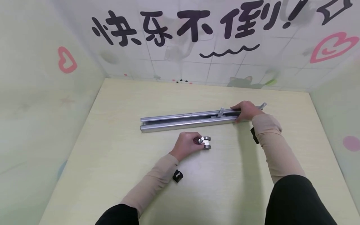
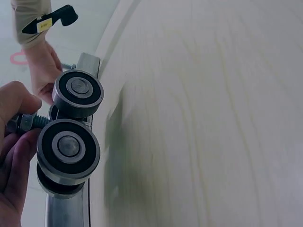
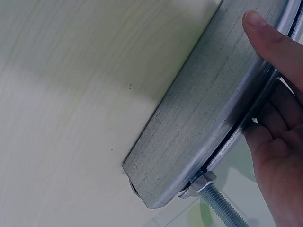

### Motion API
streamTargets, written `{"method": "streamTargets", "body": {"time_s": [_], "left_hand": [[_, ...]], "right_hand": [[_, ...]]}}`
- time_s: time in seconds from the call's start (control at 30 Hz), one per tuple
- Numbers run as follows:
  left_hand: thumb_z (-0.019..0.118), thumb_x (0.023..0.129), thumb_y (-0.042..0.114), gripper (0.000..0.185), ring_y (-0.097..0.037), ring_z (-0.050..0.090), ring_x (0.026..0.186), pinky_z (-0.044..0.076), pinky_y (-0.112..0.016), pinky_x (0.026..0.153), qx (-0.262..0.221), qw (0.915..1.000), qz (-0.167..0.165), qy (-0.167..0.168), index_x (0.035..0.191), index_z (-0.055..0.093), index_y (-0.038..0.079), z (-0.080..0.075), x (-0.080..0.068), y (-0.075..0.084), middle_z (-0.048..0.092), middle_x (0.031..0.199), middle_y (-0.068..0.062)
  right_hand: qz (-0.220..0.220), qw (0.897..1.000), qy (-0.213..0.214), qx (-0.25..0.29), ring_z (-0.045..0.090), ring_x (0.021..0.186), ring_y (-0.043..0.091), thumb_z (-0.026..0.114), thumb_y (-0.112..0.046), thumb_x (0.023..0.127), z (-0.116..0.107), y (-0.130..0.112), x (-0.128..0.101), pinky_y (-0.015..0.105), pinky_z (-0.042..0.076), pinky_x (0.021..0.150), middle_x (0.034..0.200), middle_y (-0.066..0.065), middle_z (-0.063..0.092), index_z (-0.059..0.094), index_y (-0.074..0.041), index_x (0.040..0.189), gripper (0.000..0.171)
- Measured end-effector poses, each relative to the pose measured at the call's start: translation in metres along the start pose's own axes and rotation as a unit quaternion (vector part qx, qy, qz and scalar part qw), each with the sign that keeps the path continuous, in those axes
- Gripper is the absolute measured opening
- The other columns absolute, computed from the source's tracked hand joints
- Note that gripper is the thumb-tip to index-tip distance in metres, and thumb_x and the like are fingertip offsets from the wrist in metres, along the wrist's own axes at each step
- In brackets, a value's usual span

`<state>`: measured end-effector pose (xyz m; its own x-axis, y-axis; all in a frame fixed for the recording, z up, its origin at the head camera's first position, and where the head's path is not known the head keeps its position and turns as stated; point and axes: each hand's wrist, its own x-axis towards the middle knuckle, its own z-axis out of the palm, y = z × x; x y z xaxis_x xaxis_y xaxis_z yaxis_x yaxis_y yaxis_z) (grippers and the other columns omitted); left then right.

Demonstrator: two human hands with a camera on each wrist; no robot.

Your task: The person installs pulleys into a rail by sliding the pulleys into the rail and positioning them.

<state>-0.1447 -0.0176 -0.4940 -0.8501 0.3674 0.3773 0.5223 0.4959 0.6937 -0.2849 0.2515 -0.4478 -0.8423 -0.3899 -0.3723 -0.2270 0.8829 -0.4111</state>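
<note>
My left hand [image 1: 186, 145] pinches the threaded bolt of a small roller trolley [image 1: 207, 142] in front of the rail. Its round steel wheels [image 2: 69, 147] with black seals fill the middle of the left wrist view. The slotted metal rail [image 1: 171, 124] lies lengthwise across the table, slot facing up. My right hand [image 1: 246, 111] grips it near its right end, thumb on the near side wall and fingers on the far side. A bolt [image 1: 221, 112] stands up from the slot left of that hand; another bolt [image 3: 221, 203] with a nut sticks out by the right end.
The pale wooden tabletop [image 1: 112, 162] is bounded by a printed back wall [image 1: 180, 67] with large black lettering and by plain side walls. Black wrist straps [image 1: 177, 176] sit on both sleeved forearms.
</note>
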Motion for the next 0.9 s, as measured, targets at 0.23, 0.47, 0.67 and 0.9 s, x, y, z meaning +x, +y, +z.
{"method": "streamTargets", "body": {"time_s": [0.23,0.47,0.67,0.9], "left_hand": [[0.072,0.065,0.004,0.010,-0.007,0.061,0.057,0.047,-0.009,0.056,-0.004,0.9993,-0.019,0.031,0.075,0.068,0.003,-0.017,-0.011,-0.010,0.067,0.067,-0.004],[0.072,0.064,0.003,0.011,-0.009,0.062,0.057,0.048,-0.011,0.055,0.010,0.9977,-0.037,0.056,0.074,0.068,0.002,-0.033,-0.023,-0.020,0.067,0.066,-0.006],[0.072,0.063,0.003,0.011,-0.010,0.062,0.057,0.050,-0.014,0.056,0.013,0.9953,-0.061,0.074,0.073,0.068,0.002,-0.045,-0.033,-0.026,0.067,0.067,-0.006],[0.072,0.062,0.001,0.010,-0.010,0.061,0.056,0.050,-0.016,0.053,0.034,0.9920,-0.078,0.094,0.070,0.067,0.002,-0.062,-0.047,-0.034,0.067,0.065,-0.006]], "right_hand": [[0.001,1.000,0.007,0.001,0.043,0.116,0.043,0.081,-0.008,0.060,-0.001,0.002,0.000,0.051,0.031,0.101,0.125,0.027,0.049,0.054,0.000,0.122,0.068],[0.003,1.000,-0.003,0.006,0.041,0.118,0.044,0.080,-0.008,0.061,0.000,0.000,-0.001,0.051,0.029,0.102,0.126,0.027,0.048,0.053,0.000,0.123,0.068],[-0.004,1.000,0.004,-0.002,0.042,0.116,0.044,0.081,-0.009,0.061,0.001,0.000,-0.001,0.051,0.030,0.100,0.125,0.028,0.049,0.054,0.001,0.122,0.067],[-0.005,1.000,0.005,0.001,0.043,0.115,0.043,0.081,-0.009,0.061,0.002,0.000,0.000,0.051,0.032,0.100,0.124,0.027,0.050,0.054,0.001,0.122,0.067]]}}
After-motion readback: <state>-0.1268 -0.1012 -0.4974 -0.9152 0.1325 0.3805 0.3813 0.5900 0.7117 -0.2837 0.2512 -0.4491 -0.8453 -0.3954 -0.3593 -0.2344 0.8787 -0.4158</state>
